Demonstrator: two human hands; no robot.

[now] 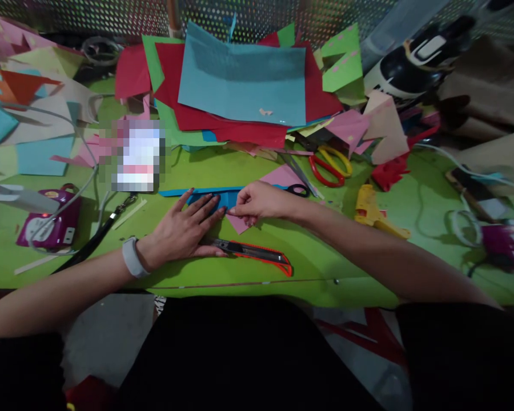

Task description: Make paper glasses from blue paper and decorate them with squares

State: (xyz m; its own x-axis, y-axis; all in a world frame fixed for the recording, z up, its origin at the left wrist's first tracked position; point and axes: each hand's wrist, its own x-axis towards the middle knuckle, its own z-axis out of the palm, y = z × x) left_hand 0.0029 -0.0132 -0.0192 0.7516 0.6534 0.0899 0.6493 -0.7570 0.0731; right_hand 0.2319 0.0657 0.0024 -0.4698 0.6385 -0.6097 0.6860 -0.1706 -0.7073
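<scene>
My left hand (184,228) lies flat with fingers spread on a small blue paper piece (228,200) at the middle of the green table. The fingers of my right hand (252,205) are pinched together at the right part of that blue piece; what they grip is too small to make out. A long blue strip (175,193) runs just beyond both hands. Under and beside my right hand shows pink paper (239,223). Close below my left fingertips lies an orange and black cutter (261,252), its near end beside my left thumb.
Behind are stacked coloured papers (244,80), red-handled scissors (326,171) and yellow-handled ones (338,161). A yellow glue gun (374,211) lies right. A blurred-out phone (137,157), a purple device (51,220) and cables are left. A black bottle (411,63) stands at the back right.
</scene>
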